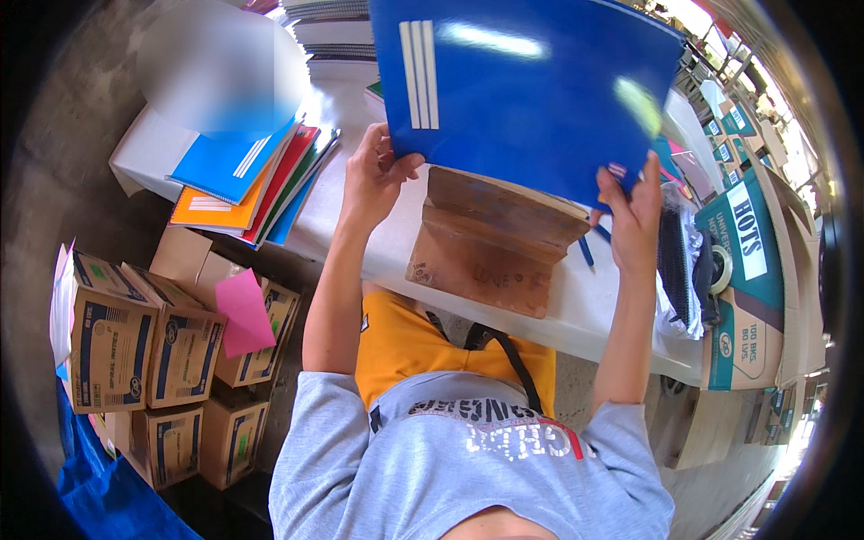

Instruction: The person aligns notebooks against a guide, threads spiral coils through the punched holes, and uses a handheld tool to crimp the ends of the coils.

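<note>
A large glossy blue notebook with three white stripes (526,85) is held raised above the white table (378,238). The left hand (373,171) grips its lower left edge, thumb on the cover, fingers curled behind. The right hand (634,211) pinches its lower right corner. A brown wooden block (490,238) stands on the table below the notebook; a fanned stack of coloured notebooks (247,184) lies at the table's left end.

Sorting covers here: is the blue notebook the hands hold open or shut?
Shut, it seems: the blue notebook shows one flat glossy cover, no pages, gripped at its lower edge by the left hand and right hand.
</note>
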The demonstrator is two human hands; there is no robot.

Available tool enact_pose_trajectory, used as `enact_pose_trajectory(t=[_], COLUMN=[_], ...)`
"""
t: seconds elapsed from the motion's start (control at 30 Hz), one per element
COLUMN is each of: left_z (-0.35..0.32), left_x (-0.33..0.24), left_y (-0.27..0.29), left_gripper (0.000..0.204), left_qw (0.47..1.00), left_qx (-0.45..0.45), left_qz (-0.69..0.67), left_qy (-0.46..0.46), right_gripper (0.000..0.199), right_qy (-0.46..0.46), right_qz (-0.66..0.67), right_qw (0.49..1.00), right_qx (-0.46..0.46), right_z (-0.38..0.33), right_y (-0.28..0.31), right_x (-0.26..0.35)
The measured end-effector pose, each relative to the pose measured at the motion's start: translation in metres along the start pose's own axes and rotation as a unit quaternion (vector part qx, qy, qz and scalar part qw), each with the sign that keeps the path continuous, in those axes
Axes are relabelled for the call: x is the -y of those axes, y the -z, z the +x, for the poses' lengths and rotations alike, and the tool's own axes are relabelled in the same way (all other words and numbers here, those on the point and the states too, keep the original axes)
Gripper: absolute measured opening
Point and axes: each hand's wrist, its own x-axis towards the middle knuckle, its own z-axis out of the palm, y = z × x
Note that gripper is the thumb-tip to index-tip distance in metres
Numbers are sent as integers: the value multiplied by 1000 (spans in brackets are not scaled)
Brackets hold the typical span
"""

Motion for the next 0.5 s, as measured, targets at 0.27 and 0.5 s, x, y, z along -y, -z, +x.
enact_pose_trajectory(t=[0.27, 0.5], left_z=[2, -13], left_x=[24, 52], left_y=[-20, -19], left_gripper=[30, 34], left_qw=[997, 998], left_qx=[-48, -34], left_qz=[-67, -43], left_qy=[-10, -2], right_gripper=[27, 38], right_qy=[13, -20], right_qz=[-1, -108], right_qw=[1000, 992], right_qx=[23, 61], right_z=[12, -4], right_y=[0, 23], right_x=[-9, -40])
